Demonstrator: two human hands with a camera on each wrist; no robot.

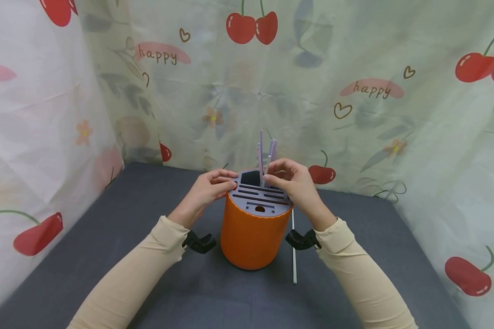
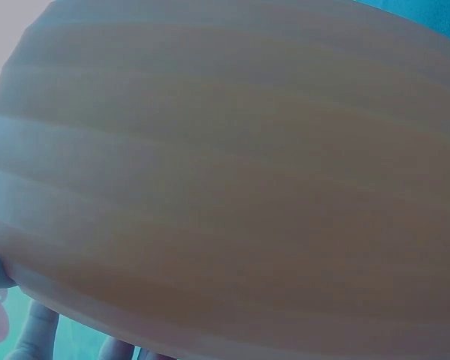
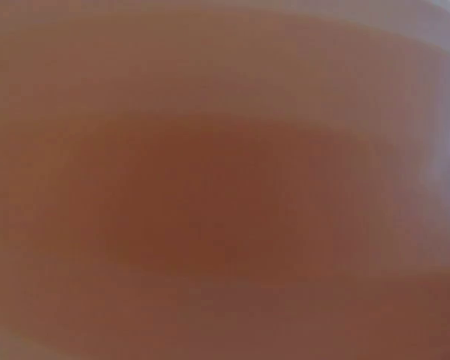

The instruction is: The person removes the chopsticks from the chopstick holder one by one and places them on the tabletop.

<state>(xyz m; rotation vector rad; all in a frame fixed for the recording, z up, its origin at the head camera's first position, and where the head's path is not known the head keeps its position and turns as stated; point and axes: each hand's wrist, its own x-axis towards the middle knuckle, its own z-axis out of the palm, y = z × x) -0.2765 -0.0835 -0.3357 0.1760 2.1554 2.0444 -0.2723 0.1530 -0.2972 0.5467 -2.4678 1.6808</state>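
Observation:
An orange round holder [image 1: 252,240] with a grey slotted top stands upright on the dark table. Several thin straw-like sticks [image 1: 261,151], pale purple and whitish, rise from the opening at the back of its top. My right hand [image 1: 293,180] pinches at these sticks between thumb and fingers; its fingertips partly hide them. At the left side of the rim, my left hand [image 1: 206,194] rests its fingers and thumb on the edge. The holder's ribbed side [image 2: 232,180] fills most of the left wrist view, with a few left fingers [image 2: 37,330] below. The right wrist view is a blurred orange-brown surface [image 3: 210,195].
One long whitish stick [image 1: 294,256] lies on the dark tabletop [image 1: 156,283] just right of the holder. Patterned curtains [image 1: 238,82] with cherries and writing hang behind and on both sides. A black wrist mount [image 1: 199,241] sits on each forearm.

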